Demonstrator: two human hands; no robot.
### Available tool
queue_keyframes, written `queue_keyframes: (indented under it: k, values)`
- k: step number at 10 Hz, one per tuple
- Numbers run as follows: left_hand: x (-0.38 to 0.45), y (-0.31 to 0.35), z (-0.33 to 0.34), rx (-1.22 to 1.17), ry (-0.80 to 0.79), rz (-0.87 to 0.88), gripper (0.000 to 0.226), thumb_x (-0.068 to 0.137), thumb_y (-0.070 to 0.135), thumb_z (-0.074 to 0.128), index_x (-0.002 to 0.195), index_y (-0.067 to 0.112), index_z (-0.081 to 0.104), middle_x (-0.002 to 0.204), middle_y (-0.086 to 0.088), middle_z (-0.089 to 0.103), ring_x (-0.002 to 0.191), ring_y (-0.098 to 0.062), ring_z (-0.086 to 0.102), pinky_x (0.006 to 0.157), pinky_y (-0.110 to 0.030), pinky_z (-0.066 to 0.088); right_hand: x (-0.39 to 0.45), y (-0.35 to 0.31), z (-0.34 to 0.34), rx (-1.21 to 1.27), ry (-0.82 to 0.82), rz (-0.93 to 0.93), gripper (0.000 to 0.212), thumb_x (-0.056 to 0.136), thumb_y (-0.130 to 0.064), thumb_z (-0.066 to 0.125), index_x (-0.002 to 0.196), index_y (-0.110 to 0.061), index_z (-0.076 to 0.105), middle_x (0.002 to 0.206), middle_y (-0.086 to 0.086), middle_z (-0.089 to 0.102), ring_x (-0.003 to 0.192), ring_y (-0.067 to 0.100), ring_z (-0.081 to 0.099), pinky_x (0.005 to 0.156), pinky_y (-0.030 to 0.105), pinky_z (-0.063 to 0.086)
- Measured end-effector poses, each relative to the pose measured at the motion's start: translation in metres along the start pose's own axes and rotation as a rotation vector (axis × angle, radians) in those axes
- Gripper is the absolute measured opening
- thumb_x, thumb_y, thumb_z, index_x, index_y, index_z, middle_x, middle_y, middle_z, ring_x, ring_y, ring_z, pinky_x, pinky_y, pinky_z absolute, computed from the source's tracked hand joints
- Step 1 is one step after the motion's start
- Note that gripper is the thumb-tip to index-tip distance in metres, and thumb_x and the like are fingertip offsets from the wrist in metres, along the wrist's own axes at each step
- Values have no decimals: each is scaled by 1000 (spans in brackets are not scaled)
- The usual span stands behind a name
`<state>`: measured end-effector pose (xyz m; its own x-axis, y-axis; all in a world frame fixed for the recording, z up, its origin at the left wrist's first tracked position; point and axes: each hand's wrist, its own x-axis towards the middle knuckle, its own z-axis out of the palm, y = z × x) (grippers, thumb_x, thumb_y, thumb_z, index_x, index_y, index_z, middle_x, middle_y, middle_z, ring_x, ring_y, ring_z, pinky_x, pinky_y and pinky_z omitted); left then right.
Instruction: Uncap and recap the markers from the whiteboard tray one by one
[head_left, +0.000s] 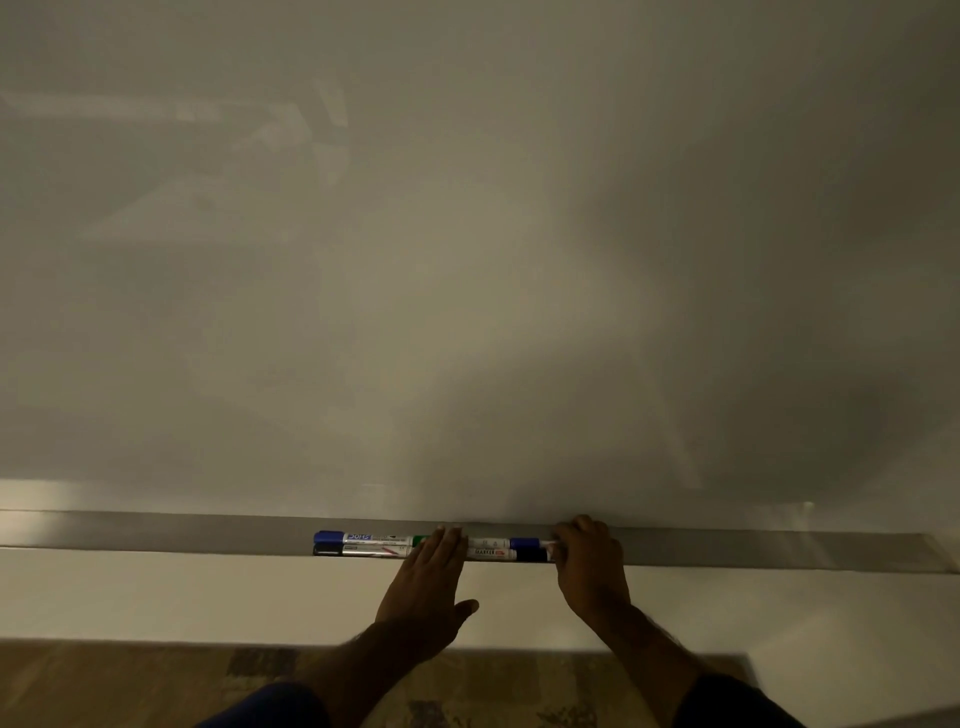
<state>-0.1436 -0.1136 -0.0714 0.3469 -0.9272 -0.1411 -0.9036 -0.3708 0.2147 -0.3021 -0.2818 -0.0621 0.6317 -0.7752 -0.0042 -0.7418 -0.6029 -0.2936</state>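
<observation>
Now I am resting the straight fingers of my left hand (434, 577) across the markers (395, 545) lying in the grey whiteboard tray (727, 551), while my right hand (589, 558), set apart from it, is curling over their right ends, its grip hidden from me.

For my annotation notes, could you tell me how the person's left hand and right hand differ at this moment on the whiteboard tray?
The left hand lies flat with straight fingers across the middle of the markers, thumb spread out to the side; the right hand has curled fingers at the markers' right end, by the blue cap. The left hand reaches in at a slant; the right comes in more squarely. Both rest at the tray, touching markers.
</observation>
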Motion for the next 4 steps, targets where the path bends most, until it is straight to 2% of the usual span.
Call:
queue_keyframes:
  k: [2, 4]
  values:
    - [-7, -6, -2, 21, 59, 2, 82, 90, 55, 40, 145, 19, -9, 156, -1, -10, 145, -20, -9, 113, -36, -9, -8, 1, -5, 20, 118, -29, 27, 90, -28, 59, 114, -15, 59, 114, 4, 61, 110, 24, 53, 94, 39, 42]
    - [-13, -11, -4, -5, 133, 3, 80, 90, 59, 34, 144, 21, -11, 155, 1, -11, 145, -20, -9, 115, -36, -6, -16, -3, -6, 51, 151, -98, 38, 90, -34, 59, 121, -13, 56, 118, 5, 61, 114, 24, 53, 97, 40, 43]
